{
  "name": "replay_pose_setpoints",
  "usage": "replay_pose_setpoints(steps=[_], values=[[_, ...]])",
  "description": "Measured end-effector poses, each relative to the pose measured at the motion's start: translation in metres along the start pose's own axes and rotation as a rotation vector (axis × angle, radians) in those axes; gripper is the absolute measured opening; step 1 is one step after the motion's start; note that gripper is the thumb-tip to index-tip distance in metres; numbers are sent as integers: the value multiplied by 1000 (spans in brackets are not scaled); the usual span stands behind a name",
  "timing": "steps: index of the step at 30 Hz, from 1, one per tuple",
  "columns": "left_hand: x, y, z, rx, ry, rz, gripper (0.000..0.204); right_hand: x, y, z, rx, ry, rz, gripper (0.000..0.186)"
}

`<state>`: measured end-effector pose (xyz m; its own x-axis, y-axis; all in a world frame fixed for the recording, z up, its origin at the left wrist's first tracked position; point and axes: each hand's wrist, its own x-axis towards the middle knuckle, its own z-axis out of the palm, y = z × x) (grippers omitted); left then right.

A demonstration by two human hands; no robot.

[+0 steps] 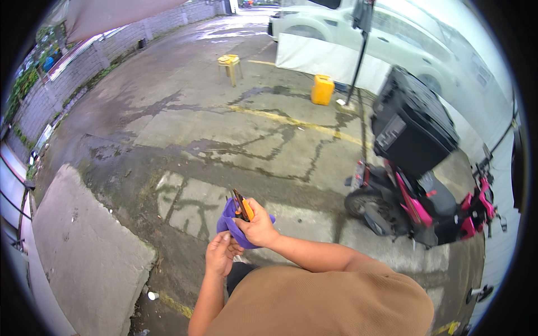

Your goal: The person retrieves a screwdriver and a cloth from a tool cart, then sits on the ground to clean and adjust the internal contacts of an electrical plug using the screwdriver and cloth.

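In front of my body, my right hand [256,225] is closed around an orange-and-black hand tool [247,210] whose dark, narrow end points up and away; its exact kind is not clear. Beneath and around that hand hangs a purple cloth or pouch [226,222], with folds on both sides of the fingers. Another thin dark tip [227,199] sticks up at the purple fabric's far edge. My left hand [219,255] is closed, pinching the lower left edge of the fabric between thumb and fingers. My fingers and the fabric hide whatever lies inside it.
A pink-and-black motorcycle [414,204] with a big black box [416,120] stands at right. Farther off are a yellow jerrycan [323,90], a yellow stool [228,63], a dark pole [358,61] and a white pickup truck [381,33]. A broken-edged concrete slab [84,252] lies left.
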<state>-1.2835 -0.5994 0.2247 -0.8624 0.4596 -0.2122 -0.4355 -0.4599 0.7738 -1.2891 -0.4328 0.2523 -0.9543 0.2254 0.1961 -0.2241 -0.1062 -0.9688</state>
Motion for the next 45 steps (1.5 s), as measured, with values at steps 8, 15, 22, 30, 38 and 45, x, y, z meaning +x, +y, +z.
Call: replay_pose_setpoints(steps=[8,15,22,30,38,45], values=[[212,89,-64,375,90,180,10,208,55,54,140,64,203,28],[392,214,-100,747,-130,127,11,373,95,80,83,128,-37,37],[571,274,-133,621,-132,202,26,540,127,68,70,83,-77,35],[739,323,-164,557,-254,135,24,763,117,50,84,-76,0,35],[930,379,-210,1102,95,249,39,943,194,51,11,-79,143,37],[1124,478,-161,836,-186,225,21,1100,211,29,-7,-117,230,35]])
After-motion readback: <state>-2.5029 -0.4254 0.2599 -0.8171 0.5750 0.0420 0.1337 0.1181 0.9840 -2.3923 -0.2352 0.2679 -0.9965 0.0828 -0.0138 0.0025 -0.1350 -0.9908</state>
